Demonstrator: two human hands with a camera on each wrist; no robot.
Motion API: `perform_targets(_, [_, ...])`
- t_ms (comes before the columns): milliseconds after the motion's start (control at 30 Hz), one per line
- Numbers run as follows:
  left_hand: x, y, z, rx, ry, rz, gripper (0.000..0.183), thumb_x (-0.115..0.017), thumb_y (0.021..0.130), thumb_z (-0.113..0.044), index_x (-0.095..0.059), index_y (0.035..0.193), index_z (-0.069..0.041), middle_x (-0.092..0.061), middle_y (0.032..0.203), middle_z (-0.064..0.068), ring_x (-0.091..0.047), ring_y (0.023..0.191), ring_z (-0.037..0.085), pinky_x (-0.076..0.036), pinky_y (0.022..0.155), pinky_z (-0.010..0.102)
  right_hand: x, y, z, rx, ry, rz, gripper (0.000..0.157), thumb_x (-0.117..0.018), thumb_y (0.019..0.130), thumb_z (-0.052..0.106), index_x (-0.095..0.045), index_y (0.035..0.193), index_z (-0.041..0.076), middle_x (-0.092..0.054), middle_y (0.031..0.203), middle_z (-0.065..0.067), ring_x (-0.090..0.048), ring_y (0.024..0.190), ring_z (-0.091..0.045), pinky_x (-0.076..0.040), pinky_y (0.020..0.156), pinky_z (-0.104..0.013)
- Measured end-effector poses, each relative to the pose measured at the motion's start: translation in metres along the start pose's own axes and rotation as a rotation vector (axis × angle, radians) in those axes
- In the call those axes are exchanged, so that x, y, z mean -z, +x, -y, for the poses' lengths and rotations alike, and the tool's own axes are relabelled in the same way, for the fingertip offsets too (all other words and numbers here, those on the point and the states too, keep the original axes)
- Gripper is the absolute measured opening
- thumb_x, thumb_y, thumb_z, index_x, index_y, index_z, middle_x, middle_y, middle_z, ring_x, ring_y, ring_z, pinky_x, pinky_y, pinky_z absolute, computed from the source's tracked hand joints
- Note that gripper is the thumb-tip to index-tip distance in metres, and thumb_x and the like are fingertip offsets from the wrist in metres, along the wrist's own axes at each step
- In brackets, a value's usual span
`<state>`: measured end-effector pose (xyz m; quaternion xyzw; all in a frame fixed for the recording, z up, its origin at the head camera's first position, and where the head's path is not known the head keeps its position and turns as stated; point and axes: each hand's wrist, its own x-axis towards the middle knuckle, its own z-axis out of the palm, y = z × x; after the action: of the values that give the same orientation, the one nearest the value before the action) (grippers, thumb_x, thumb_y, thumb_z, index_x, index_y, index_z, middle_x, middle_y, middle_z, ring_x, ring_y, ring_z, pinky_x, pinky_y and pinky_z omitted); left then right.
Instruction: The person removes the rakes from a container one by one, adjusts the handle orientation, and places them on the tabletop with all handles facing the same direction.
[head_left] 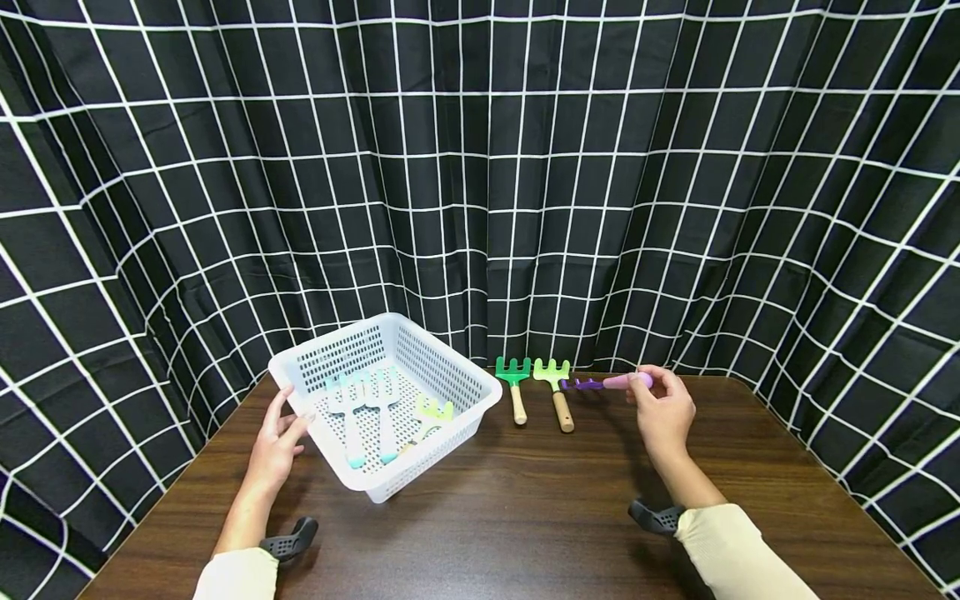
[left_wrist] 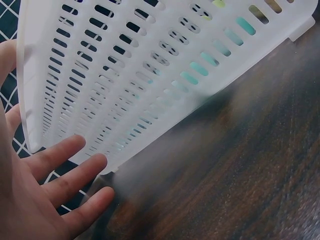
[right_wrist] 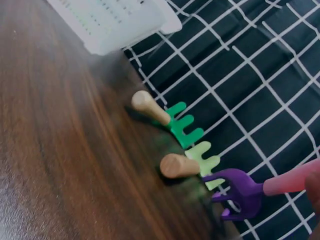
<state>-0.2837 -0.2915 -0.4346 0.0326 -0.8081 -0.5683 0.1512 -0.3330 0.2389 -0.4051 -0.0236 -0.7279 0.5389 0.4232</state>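
My left hand (head_left: 274,446) is at the left rim of a white perforated plastic basket (head_left: 450,433). Its thumb and index finger rest over the rim, while the other fingers extend, spread, beside the outer wall in the left wrist view. At right, my right hand (head_left: 663,412) pinches the pink handle of a purple garden hand rake (head_left: 588,384), tines pointing left. Beside those tines lies a light-green rake (head_left: 552,375) with a wooden handle. Left of it is a darker green rake (head_left: 513,372). The right wrist view shows only a sliver of my right hand.
Inside the basket lie two pale-blue rakes (head_left: 387,417) with white handles and a yellow-green one (head_left: 432,412). Everything stands on a dark wooden table (head_left: 510,533). A black curtain with a white grid (head_left: 555,192) hangs along its back and sides.
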Motion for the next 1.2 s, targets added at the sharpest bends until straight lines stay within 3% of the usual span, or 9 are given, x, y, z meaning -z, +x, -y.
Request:
perform_targets(233, [0.0, 0.0, 0.001, -0.001, -0.002, 0.003, 0.068, -0.048, 0.102, -0.031, -0.01, 0.158, -0.019, -0.048, 0.133, 0.027, -0.048, 0.116, 0.033, -0.044, 0.088, 0.047, 0.006, -0.003, -0.012, 0.009, -0.168, -0.026, 0.017, -0.073, 0.083, 0.004, -0.07, 0.098, -0.003, -0.062, 0.086, -0.013, -0.049, 0.067, 0.006, -0.038, 0.063, -0.013])
perform_targets(400, [0.0, 0.0, -0.001, -0.003, 0.001, 0.0, 0.068, -0.048, 0.102, -0.031, -0.01, 0.157, -0.019, -0.049, 0.132, 0.028, -0.049, 0.114, 0.033, -0.043, 0.088, 0.047, 0.014, -0.008, -0.018, 0.054, -0.29, -0.001, 0.017, -0.075, 0.083, 0.007, -0.071, 0.097, -0.002, -0.062, 0.083, -0.016, -0.048, 0.073, -0.012, -0.035, 0.068, -0.029])
perform_targets(600, [0.0, 0.0, -0.003, -0.005, 0.0, -0.005, 0.067, -0.048, 0.102, -0.031, -0.011, 0.157, -0.019, -0.049, 0.131, 0.029, -0.049, 0.111, 0.034, -0.043, 0.088, 0.049, 0.021, -0.012, -0.029, 0.137, -0.359, 0.069, 0.017, -0.078, 0.08, 0.006, -0.07, 0.092, -0.003, -0.063, 0.078, -0.018, -0.053, 0.072, -0.03, -0.035, 0.068, -0.039])
perform_targets(767, [0.0, 0.0, -0.003, -0.007, 0.004, -0.004, 0.068, -0.048, 0.102, -0.031, -0.012, 0.157, -0.019, -0.049, 0.13, 0.03, -0.05, 0.109, 0.032, -0.043, 0.087, 0.048, 0.026, -0.014, -0.035, 0.139, -0.439, 0.16, 0.015, -0.078, 0.077, 0.002, -0.069, 0.088, -0.001, -0.061, 0.074, -0.016, -0.055, 0.07, -0.033, -0.035, 0.068, -0.045])
perform_targets(933, [0.0, 0.001, -0.003, -0.004, 0.009, -0.006, 0.067, -0.049, 0.102, -0.031, -0.012, 0.157, -0.019, -0.05, 0.129, 0.03, -0.052, 0.104, 0.026, -0.044, 0.087, 0.048, 0.031, -0.015, -0.039, 0.114, -0.53, 0.313, 0.019, -0.078, 0.076, 0.006, -0.068, 0.091, 0.0, -0.062, 0.078, -0.014, -0.057, 0.074, -0.035, -0.039, 0.067, -0.049])
perform_targets(1200, [0.001, 0.0, -0.002, 0.012, -0.003, 0.01, 0.069, -0.047, 0.102, -0.035, -0.009, 0.158, -0.021, -0.047, 0.133, 0.029, -0.048, 0.116, 0.036, -0.041, 0.09, 0.05, 0.034, -0.018, -0.043, 0.12, -0.621, 0.496, 0.023, -0.08, 0.074, 0.009, -0.066, 0.091, 0.005, -0.06, 0.075, -0.007, -0.056, 0.07, -0.028, -0.041, 0.061, -0.047])
